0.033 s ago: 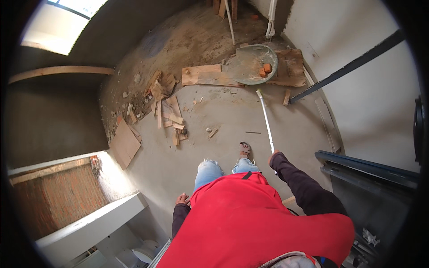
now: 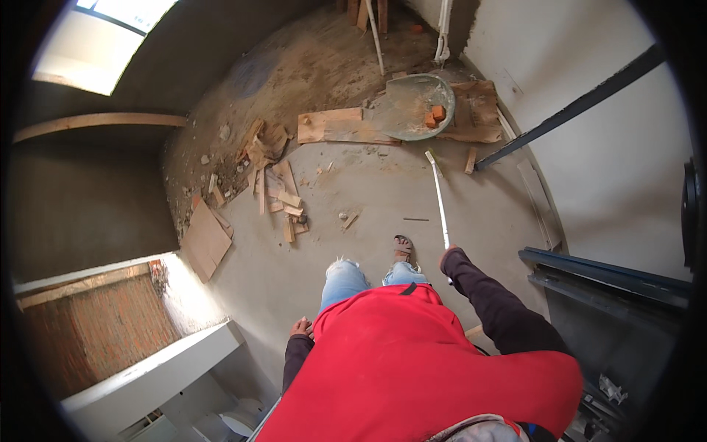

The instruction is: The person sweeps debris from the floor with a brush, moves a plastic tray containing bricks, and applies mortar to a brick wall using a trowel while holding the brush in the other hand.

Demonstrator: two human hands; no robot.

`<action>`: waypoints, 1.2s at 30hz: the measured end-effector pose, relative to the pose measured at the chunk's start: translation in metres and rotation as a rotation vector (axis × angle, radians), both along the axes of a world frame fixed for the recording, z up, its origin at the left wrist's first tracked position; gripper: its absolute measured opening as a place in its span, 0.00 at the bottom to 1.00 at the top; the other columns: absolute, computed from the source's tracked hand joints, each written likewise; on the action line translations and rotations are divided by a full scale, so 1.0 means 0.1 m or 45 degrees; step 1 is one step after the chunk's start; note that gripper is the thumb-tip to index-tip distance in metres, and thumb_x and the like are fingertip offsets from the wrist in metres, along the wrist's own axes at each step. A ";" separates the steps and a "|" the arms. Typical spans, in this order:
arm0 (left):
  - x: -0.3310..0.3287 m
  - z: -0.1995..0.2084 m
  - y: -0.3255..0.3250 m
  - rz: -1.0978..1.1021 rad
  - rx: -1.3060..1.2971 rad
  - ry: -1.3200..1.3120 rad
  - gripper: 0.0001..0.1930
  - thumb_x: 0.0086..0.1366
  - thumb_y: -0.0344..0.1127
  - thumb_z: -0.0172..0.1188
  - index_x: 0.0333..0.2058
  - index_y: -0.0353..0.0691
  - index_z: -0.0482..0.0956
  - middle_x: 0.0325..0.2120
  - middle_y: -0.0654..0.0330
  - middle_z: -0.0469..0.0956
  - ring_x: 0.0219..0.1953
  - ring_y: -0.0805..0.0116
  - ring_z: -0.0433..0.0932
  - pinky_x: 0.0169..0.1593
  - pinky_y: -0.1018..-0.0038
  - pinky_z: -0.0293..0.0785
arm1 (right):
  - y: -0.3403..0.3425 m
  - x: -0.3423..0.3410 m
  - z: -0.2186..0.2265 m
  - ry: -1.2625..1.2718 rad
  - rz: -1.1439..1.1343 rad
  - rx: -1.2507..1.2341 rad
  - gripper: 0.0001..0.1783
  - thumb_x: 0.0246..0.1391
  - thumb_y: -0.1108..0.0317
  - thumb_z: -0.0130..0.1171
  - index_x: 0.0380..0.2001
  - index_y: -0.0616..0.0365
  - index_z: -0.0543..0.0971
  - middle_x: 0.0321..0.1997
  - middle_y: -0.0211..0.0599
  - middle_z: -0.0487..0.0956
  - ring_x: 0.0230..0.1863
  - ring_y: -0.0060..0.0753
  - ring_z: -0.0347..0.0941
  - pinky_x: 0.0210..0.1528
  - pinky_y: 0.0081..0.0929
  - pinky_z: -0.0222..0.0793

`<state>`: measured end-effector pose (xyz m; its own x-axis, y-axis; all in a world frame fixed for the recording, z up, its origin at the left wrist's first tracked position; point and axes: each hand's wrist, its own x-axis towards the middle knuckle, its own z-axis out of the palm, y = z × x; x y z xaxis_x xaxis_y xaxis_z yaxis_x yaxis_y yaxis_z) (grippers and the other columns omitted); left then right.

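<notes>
My right hand (image 2: 448, 255) is closed around the near end of a long white pole (image 2: 440, 199). The pole slants away from me over the grey floor, and its far end has a small head with a yellowish-green edge whose kind I cannot make out. That end is just short of a shallow greenish basin (image 2: 409, 125), which has orange brick pieces (image 2: 436, 116) in it. My left hand (image 2: 300, 327) hangs beside my left hip, fingers loosely apart, holding nothing.
Planks (image 2: 331, 125) lie by the basin. Broken wood (image 2: 283, 193), rubble and a flat board (image 2: 205, 239) lie to the left. A dark metal bar (image 2: 571, 110) leans at the right wall, near dark metal profiles (image 2: 604, 276). Rough dirt (image 2: 302, 59) covers the far floor.
The pole's far end has shifted slightly right and toward me. My left hand and the floor debris stay as they were.
</notes>
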<state>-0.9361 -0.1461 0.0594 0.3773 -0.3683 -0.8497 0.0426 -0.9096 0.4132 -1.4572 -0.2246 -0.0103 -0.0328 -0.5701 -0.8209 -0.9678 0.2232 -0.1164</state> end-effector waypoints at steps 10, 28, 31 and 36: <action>-0.62 -0.52 -1.88 -0.503 0.148 0.009 0.24 0.54 0.50 0.55 0.45 0.42 0.66 0.40 0.57 0.72 0.36 0.61 0.73 0.34 0.67 0.67 | -0.12 -0.32 0.13 -0.343 -0.890 -0.259 0.09 0.45 0.66 0.48 0.27 0.60 0.72 0.23 0.51 0.73 0.28 0.49 0.72 0.31 0.35 0.66; -5.35 -2.86 -5.24 -0.387 0.456 0.668 0.41 0.47 0.61 0.57 0.55 0.46 0.53 0.50 0.51 0.60 0.49 0.55 0.64 0.50 0.61 0.61 | -1.02 -1.72 0.29 -0.082 -1.679 -0.469 0.13 0.47 0.61 0.49 0.23 0.61 0.67 0.17 0.44 0.67 0.20 0.43 0.64 0.25 0.33 0.61; -6.23 -3.43 -5.24 -0.060 0.507 0.748 0.49 0.43 0.62 0.60 0.57 0.44 0.46 0.53 0.46 0.54 0.50 0.51 0.62 0.52 0.59 0.59 | -1.00 -2.02 -0.17 -0.058 -1.734 -0.357 0.11 0.50 0.63 0.47 0.21 0.59 0.64 0.13 0.33 0.64 0.15 0.27 0.62 0.18 0.27 0.58; -7.11 -4.83 -5.36 0.511 0.472 0.804 0.55 0.41 0.64 0.61 0.58 0.44 0.36 0.55 0.43 0.47 0.52 0.47 0.58 0.54 0.58 0.57 | -1.26 -2.44 -0.38 0.070 -1.666 -0.049 0.12 0.49 0.61 0.46 0.26 0.60 0.65 0.16 0.46 0.67 0.20 0.45 0.68 0.23 0.35 0.61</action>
